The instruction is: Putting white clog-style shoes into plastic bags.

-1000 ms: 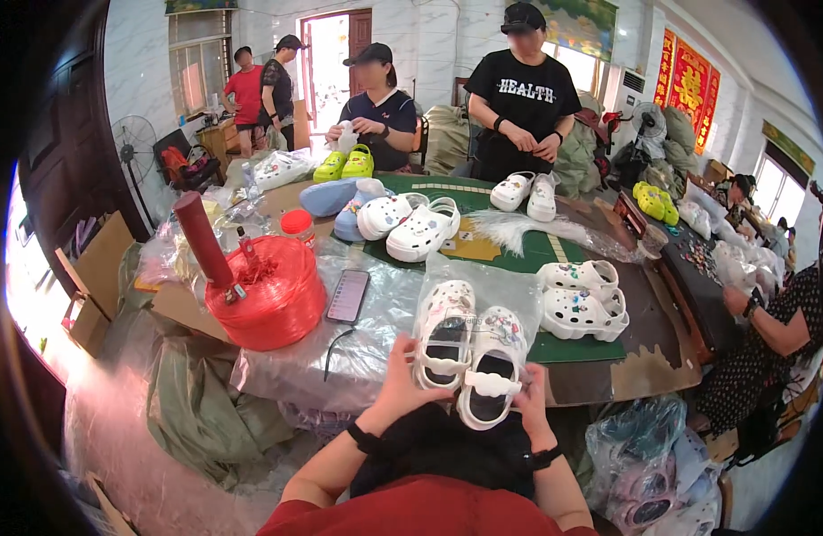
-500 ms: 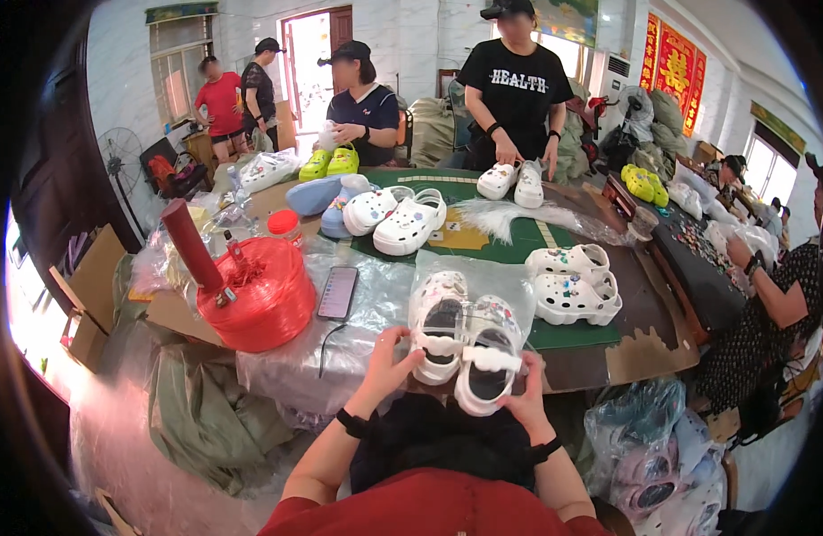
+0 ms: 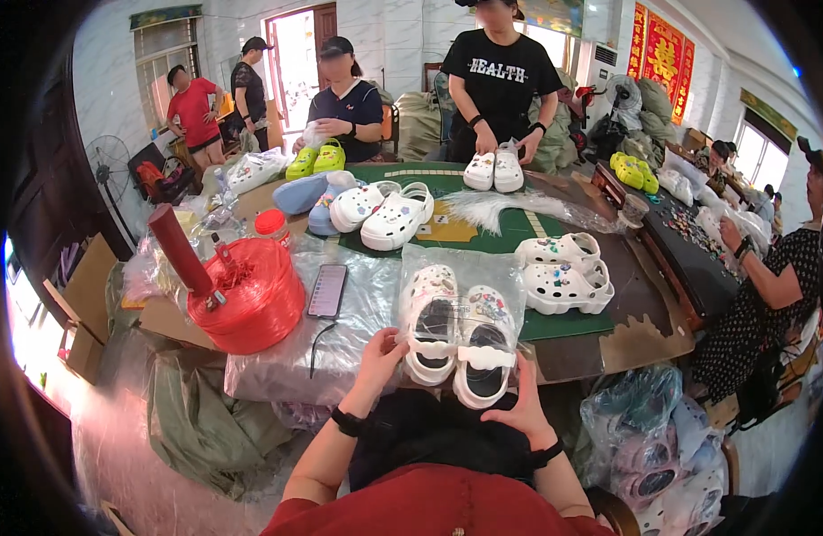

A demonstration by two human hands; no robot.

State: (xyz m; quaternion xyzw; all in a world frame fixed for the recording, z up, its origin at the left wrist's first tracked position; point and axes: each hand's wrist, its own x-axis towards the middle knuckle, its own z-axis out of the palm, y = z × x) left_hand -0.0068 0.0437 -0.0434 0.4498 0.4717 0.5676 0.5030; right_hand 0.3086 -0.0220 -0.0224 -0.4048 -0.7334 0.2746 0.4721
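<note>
A pair of white clogs (image 3: 431,356) with charms lies at the table's near edge, heels toward me. A clear plastic bag (image 3: 499,268) covers their toes and much of their length, while the heels show at the near end. My left hand (image 3: 377,357) is at the bag's left edge, thumb and fingers closed on the plastic. Beside the right clog's heel, my right hand (image 3: 526,406) has its fingers stretched along the bag's right side, the thumb spread apart under the heel.
Left of the bag lie a phone (image 3: 327,291) and a red twine roll (image 3: 246,299). More white clogs (image 3: 568,275) stand to the right, others (image 3: 397,217) farther back. Across the table, a person (image 3: 501,80) handles white clogs (image 3: 493,171). Bagged shoes (image 3: 652,464) are at lower right.
The bag has come farther down over the clogs toward their heels. My right hand has loosened from the right clog's heel, with its thumb now spread. My left hand stays at the left edge.
</note>
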